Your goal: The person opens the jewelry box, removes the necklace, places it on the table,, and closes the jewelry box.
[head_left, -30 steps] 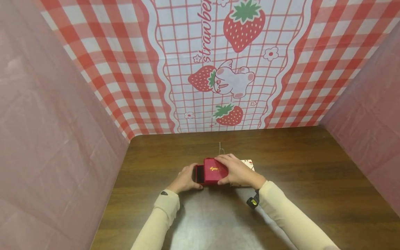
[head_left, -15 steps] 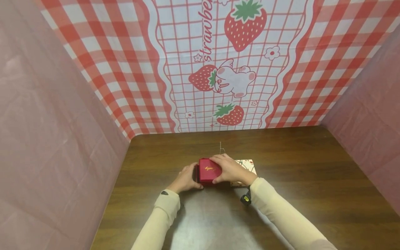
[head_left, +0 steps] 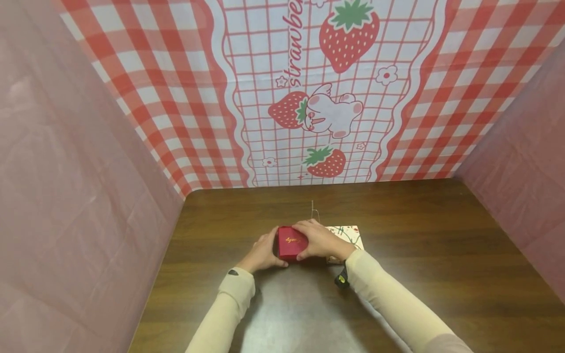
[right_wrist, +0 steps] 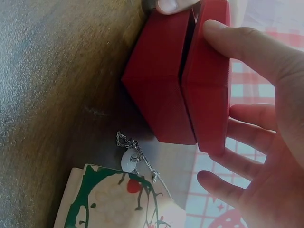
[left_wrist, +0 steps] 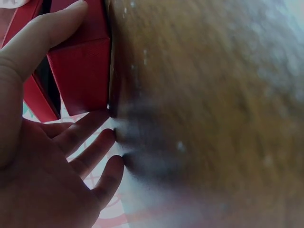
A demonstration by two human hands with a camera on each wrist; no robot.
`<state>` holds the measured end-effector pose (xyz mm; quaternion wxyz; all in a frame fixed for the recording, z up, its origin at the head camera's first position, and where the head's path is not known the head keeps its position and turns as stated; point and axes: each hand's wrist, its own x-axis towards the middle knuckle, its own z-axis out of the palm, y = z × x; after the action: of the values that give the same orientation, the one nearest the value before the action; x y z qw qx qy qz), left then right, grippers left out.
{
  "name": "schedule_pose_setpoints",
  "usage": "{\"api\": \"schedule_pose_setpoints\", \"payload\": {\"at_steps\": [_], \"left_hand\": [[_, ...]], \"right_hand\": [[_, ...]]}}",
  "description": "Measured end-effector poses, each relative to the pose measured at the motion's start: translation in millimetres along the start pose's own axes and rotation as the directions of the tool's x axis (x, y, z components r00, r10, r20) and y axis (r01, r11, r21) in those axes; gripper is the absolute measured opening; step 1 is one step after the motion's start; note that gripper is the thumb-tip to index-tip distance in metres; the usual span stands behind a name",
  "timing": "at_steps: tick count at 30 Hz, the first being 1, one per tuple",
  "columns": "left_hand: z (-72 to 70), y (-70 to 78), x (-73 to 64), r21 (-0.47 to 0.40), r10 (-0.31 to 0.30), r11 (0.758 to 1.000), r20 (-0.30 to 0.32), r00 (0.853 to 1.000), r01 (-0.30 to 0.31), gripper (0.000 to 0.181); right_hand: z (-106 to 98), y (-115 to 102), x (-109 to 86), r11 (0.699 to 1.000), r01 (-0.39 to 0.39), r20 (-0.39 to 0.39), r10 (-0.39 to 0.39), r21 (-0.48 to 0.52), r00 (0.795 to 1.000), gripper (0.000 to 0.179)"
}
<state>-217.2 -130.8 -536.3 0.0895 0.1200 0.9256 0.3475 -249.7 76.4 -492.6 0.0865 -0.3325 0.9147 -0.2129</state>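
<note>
A red gift box stands on the table, its gold-lettered lid [head_left: 291, 242] lying over the base [right_wrist: 161, 80]. A narrow dark gap shows between lid and base in both wrist views, so the lid is not fully flush. My left hand [head_left: 264, 252] holds the base from the left, the thumb [left_wrist: 59, 23] on its near side. From the right, my right hand [head_left: 321, 240] grips the lid, thumb on the near side and fingers at the far side. The inside of the box is hidden.
Right of the red box lies a cream patterned box [head_left: 347, 237], partly under my right forearm. A silver chain necklace [right_wrist: 151, 171] with a white oval pendant [right_wrist: 128, 160] lies behind, between the boxes. A checked strawberry cloth [head_left: 309, 98] hangs behind the wooden table [head_left: 419, 235].
My right hand has moved left with the lid, bringing it over the base and covering the dark interior that showed before. The left hand has stayed in place on the base.
</note>
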Motion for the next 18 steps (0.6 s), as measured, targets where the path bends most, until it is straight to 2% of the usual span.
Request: {"api": "schedule_pose_setpoints", "payload": {"at_steps": [6, 18], "left_hand": [[1.2, -0.1, 0.0, 0.008, -0.026, 1.000, 0.004, 1.000, 0.026, 0.116], [1.0, 0.1, 0.8, 0.046, -0.011, 0.999, 0.007, 1.000, 0.010, 0.115]], "right_hand": [[1.3, 0.6, 2.4, 1.000, -0.004, 0.007, 0.004, -0.005, 1.000, 0.091], [3.9, -2.0, 2.1, 1.000, -0.015, 0.009, 0.015, -0.020, 1.000, 0.090]]}}
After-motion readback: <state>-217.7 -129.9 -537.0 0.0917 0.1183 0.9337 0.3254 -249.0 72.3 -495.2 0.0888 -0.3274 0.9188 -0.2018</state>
